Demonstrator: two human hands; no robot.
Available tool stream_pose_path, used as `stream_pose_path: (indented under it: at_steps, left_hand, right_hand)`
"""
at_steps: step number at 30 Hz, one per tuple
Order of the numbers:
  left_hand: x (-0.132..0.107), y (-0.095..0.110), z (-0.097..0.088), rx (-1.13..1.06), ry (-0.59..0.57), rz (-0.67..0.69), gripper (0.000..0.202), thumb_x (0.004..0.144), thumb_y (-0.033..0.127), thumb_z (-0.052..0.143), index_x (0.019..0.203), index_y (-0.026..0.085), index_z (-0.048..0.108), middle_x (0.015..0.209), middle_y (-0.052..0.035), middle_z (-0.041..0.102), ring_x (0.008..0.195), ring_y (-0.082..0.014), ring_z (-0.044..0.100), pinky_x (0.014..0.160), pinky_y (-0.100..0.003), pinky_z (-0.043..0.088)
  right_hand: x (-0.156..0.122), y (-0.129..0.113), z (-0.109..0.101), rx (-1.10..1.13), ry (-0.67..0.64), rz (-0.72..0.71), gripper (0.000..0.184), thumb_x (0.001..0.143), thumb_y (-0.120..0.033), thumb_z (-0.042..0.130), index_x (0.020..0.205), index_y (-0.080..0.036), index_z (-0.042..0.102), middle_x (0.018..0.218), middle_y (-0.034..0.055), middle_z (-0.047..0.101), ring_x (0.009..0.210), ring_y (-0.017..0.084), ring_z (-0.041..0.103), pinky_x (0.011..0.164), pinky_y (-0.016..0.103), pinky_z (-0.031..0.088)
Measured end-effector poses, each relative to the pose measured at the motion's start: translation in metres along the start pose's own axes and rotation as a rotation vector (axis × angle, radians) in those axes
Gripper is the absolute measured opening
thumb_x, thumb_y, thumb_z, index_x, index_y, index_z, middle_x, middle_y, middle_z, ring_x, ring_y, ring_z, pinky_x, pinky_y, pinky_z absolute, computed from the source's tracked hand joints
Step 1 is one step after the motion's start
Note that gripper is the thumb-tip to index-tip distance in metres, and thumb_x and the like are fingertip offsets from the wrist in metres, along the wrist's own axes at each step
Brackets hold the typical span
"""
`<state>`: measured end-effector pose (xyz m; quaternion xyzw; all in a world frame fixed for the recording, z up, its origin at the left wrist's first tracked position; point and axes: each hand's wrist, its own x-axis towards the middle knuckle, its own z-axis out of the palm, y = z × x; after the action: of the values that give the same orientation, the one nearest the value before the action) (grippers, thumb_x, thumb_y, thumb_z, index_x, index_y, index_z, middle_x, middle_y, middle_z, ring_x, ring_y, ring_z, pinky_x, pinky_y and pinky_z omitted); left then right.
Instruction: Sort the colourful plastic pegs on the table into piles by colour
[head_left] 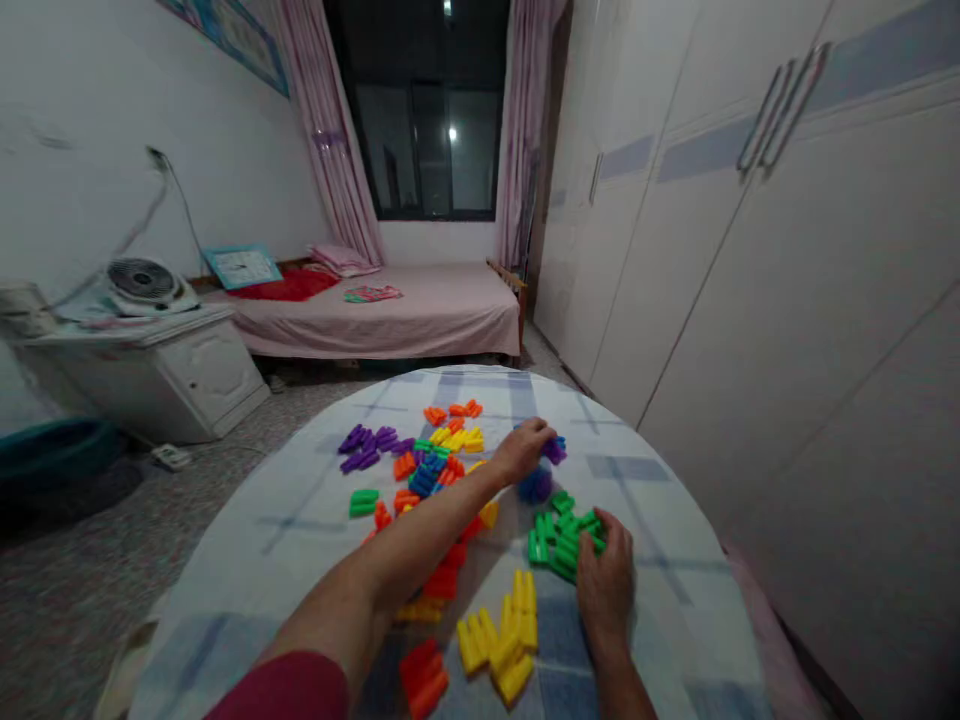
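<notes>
The left hand point(527, 447) is curled closed on small purple plastic blocks point(556, 450). The right hand point(604, 580) bends over gathered green plastic blocks point(559, 535), its grip unclear. Left of the left hand, mixed-colour blocks point(427, 465) seemingly lie unsorted on the tabletop point(300, 520).

Round table point(247, 560) covered by white cloth point(660, 540) with pale-blue check. Ridged plastic blocks scattered on cloth: purple cluster point(365, 447), green cluster point(559, 540), yellow cluster point(504, 640), red pair point(424, 680).
</notes>
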<state>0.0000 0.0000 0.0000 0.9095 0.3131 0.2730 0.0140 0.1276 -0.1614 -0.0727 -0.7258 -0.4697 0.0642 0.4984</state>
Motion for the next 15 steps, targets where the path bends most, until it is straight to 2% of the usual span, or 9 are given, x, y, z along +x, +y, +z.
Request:
stream_pose_path:
  at_steps: [2, 4, 7, 9, 12, 15]
  left_hand:
    - [-0.026, -0.033, -0.025, 0.045, -0.013, -0.07, 0.032, 0.079, 0.001, 0.046, 0.101, 0.019, 0.062, 0.106, -0.0066, 0.058, 0.1, -0.0167, 0.056, 0.087, -0.029, 0.048]
    - [-0.056, -0.067, -0.05, 0.151, -0.05, -0.248, 0.036, 0.076, 0.001, 0.048, 0.103, 0.021, 0.061, 0.11, -0.0047, 0.058, 0.103, -0.0157, 0.055, 0.089, -0.027, 0.047]
    - [-0.11, -0.114, -0.087, 0.274, -0.032, -0.479, 0.037, 0.075, 0.003, 0.047, 0.106, 0.018, 0.06, 0.112, -0.0078, 0.057, 0.107, -0.0183, 0.054, 0.092, -0.029, 0.046]
    - [-0.144, -0.138, -0.106, 0.358, -0.027, -0.634, 0.039, 0.076, 0.006, 0.047, 0.112, 0.018, 0.058, 0.118, -0.0089, 0.055, 0.113, -0.0207, 0.052, 0.097, -0.031, 0.043]
    - [-0.177, -0.157, -0.121, 0.404, -0.046, -0.761, 0.041, 0.079, 0.017, 0.049, 0.12, 0.016, 0.054, 0.119, -0.0112, 0.057, 0.113, -0.0248, 0.052, 0.099, -0.036, 0.042]
    - [-0.184, -0.157, -0.125, 0.416, -0.087, -0.825, 0.045, 0.077, 0.023, 0.052, 0.122, 0.019, 0.053, 0.125, -0.0102, 0.057, 0.118, -0.0275, 0.049, 0.099, -0.041, 0.041]
  right_hand:
    - [0.0, 0.002, 0.002, -0.006, -0.005, 0.001, 0.045, 0.079, -0.037, 0.037, 0.113, -0.013, 0.051, 0.111, 0.0134, 0.053, 0.106, 0.027, 0.049, 0.097, 0.04, 0.037]
    - [0.0, 0.003, 0.003, -0.012, -0.01, 0.004, 0.044, 0.079, -0.037, 0.037, 0.113, -0.014, 0.051, 0.112, 0.0132, 0.053, 0.106, 0.027, 0.049, 0.097, 0.041, 0.037]
    - [0.001, 0.002, 0.004, -0.026, -0.016, 0.016, 0.043, 0.079, -0.037, 0.038, 0.113, -0.015, 0.051, 0.113, 0.0128, 0.053, 0.107, 0.027, 0.049, 0.097, 0.041, 0.036]
    - [0.002, 0.0, 0.004, -0.028, -0.015, 0.023, 0.042, 0.079, -0.036, 0.038, 0.113, -0.015, 0.052, 0.113, 0.0129, 0.053, 0.108, 0.027, 0.049, 0.098, 0.041, 0.036]
    - [0.001, -0.003, 0.002, -0.021, -0.014, 0.029, 0.042, 0.078, -0.035, 0.039, 0.112, -0.015, 0.052, 0.113, 0.0133, 0.053, 0.108, 0.028, 0.049, 0.098, 0.042, 0.035]
    - [0.001, -0.004, 0.001, -0.01, -0.025, 0.033, 0.042, 0.078, -0.036, 0.039, 0.112, -0.016, 0.053, 0.113, 0.0126, 0.053, 0.109, 0.027, 0.049, 0.098, 0.041, 0.035]
